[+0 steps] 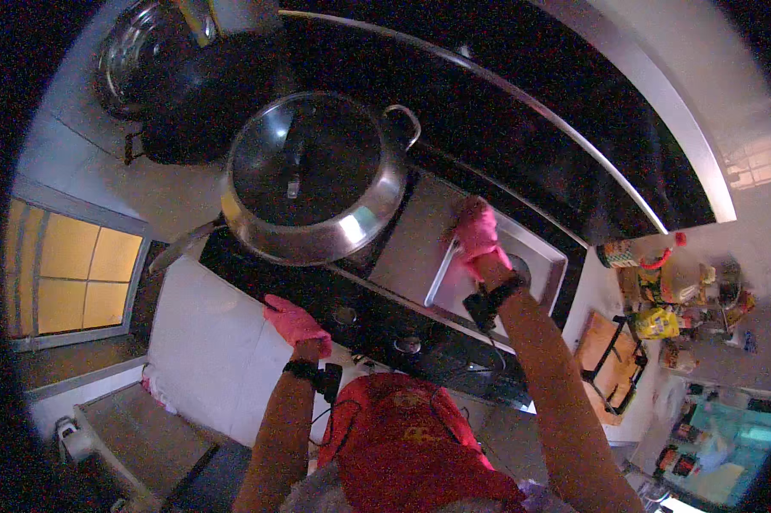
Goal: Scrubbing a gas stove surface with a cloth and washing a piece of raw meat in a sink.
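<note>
Both of my hands wear pink gloves. My right hand (478,232) reaches down onto the steel surface of a gas cooktop (417,234), at the near-left rim of a square recess (539,247). Its fingers are blurred, and whether they hold a cloth is hidden. My left hand (295,324) lies with fingers extended at the cooktop's black front edge, beside the white counter (212,333), and nothing shows in it. Left of my right hand, a large stainless steel wok (321,249) sits on the cooktop, covered by a glass lid (334,167).
A black pan support (606,359) leans on a wooden cutting board (597,333) at the right. Bottles (635,251) and a yellow packet (656,322) stand near it. Dark cookware (186,122) is behind the wok, whose long handle (183,247) juts left. The range hood (552,122) hangs across the top.
</note>
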A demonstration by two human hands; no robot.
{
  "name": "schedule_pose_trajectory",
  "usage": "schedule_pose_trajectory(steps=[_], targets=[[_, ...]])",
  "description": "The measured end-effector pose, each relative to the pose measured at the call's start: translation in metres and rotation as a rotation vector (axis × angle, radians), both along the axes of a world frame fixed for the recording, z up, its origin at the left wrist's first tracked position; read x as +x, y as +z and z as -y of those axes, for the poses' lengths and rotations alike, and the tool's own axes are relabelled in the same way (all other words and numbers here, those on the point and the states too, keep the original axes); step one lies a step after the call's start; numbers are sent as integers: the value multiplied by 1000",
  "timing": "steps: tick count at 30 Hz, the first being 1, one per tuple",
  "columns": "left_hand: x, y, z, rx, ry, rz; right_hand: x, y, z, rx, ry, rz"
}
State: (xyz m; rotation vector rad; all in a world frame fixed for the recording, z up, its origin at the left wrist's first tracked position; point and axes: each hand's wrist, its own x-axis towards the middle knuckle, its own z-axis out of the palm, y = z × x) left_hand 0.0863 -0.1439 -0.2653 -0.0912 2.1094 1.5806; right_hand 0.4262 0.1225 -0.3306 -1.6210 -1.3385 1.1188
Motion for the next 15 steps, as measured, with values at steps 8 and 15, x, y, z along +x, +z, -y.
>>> schedule_pose_trajectory(steps=[8,15], targets=[[13,10,-18,-64,-13,-11,22,35,-23,276,379,209],[-4,4,12,-261,-9,-181,-55,171,153,222,781,502]])
